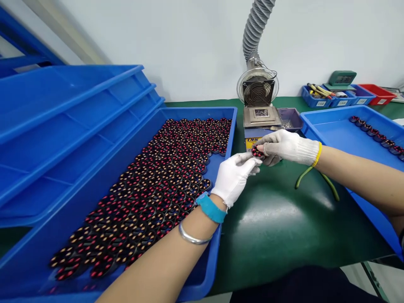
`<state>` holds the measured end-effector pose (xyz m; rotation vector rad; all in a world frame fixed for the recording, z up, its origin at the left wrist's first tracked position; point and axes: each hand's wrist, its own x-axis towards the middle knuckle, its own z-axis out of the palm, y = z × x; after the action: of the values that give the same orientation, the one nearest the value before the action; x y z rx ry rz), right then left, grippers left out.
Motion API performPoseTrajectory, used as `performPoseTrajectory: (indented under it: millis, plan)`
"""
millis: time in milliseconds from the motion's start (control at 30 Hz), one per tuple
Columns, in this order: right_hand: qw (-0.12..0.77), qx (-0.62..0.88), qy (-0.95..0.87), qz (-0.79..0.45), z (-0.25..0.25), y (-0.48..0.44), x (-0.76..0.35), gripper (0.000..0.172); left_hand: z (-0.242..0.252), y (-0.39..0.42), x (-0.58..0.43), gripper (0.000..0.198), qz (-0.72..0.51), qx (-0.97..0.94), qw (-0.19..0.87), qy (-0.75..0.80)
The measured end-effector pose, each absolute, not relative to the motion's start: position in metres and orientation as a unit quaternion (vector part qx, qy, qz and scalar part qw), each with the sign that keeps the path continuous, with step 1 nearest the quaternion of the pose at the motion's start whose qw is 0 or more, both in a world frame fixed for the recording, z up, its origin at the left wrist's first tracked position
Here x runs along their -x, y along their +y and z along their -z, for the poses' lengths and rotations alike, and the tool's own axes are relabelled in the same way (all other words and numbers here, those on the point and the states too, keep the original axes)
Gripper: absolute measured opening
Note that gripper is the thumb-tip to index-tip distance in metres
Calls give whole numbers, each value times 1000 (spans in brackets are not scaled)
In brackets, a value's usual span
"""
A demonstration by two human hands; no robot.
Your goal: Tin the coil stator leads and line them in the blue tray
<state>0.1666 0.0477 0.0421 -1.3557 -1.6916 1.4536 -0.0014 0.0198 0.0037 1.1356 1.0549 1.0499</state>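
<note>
A small round black part with red dots [258,153] is held right of centre in the frame, above the dark green counter [268,227]. It is pinched by both hands: its lower edge is gripped between thumb and fingers of the gloved left hand [232,176], its upper right side by the gloved right hand [288,146]. A blue strap [212,208] and a silver bangle [193,236] are worn on the left wrist. Green handles [330,186] are seen just below the right wrist; whether they are held or lying cannot be told. The left half is filled by a blue tray [232,134] packed with similar parts [158,181], red- or tan-dotted. Blue trays [72,105] are stacked at upper left. At the right edge, a row of parts [378,136] is laid in a second blue tray [334,130]. Behind the hands, a metal-topped machine [262,115] is placed under a grey hose [257,27]; small bins [318,102] are lined up at upper right.
</note>
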Motion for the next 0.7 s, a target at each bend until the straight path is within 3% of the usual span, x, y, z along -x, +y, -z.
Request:
performPoseTrajectory:
  millis: [133, 300, 367, 500, 700]
  plan:
    - [217, 534, -680, -453, -48, 56, -171, 20, -2, 21, 1, 30, -438, -490, 600, 457]
    - [138, 596, -791, 2, -76, 87, -189, 31, 2, 22, 0, 36, -406, -508, 604, 462]
    - [75, 609, -780, 120, -86, 108, -198, 33, 3, 23, 1, 36, -398, -515, 604, 461]
    - [-15, 611, -770, 183, -90, 151, -208, 33, 3, 23, 2, 36, -394, -524, 601, 458]
    - [-49, 591, -788, 166, -77, 171, -199, 30, 3, 23, 2, 36, -386, -526, 604, 457]
